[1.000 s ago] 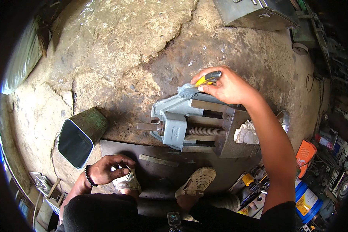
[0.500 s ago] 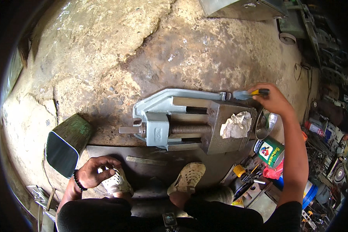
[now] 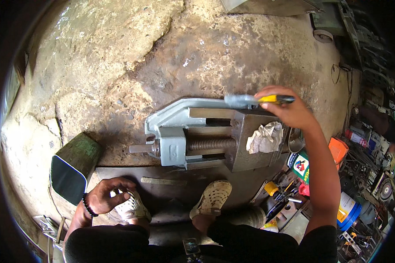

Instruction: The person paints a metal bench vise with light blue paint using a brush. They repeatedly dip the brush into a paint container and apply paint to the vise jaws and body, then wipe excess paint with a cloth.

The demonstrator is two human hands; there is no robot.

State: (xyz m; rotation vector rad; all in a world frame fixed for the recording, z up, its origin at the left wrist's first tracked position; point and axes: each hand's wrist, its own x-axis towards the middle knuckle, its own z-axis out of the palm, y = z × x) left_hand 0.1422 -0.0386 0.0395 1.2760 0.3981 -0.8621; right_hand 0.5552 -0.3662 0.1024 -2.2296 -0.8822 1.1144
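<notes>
A paintbrush [image 3: 242, 100] with a yellow and black handle is gripped in my right hand [image 3: 290, 109]. Its grey-coated bristles, slightly blurred, lie over the far rail of a machine vise [image 3: 173, 147]. The vise has light grey paint on its frame and front block, while its screw and the large right-hand jaw block are bare dark metal. A crumpled white rag [image 3: 265, 136] rests on that block. My left hand [image 3: 107, 196] hovers above my left shoe, fingers loosely curled, thumb apart and nothing between them.
Right of the vise stand an open metal can [image 3: 296, 141] and a green paint tin [image 3: 300, 165], partly behind my forearm. Tools and a blue-rimmed bucket [image 3: 350, 215] crowd the right side. A green rectangular metal tube [image 3: 76, 164] stands at left; a flat strip [image 3: 163, 180] lies before my shoes.
My right hand has swept the brush leftward, from beyond the rail's right end onto the grey rail. The left hand has stayed in place. The view has shifted slightly.
</notes>
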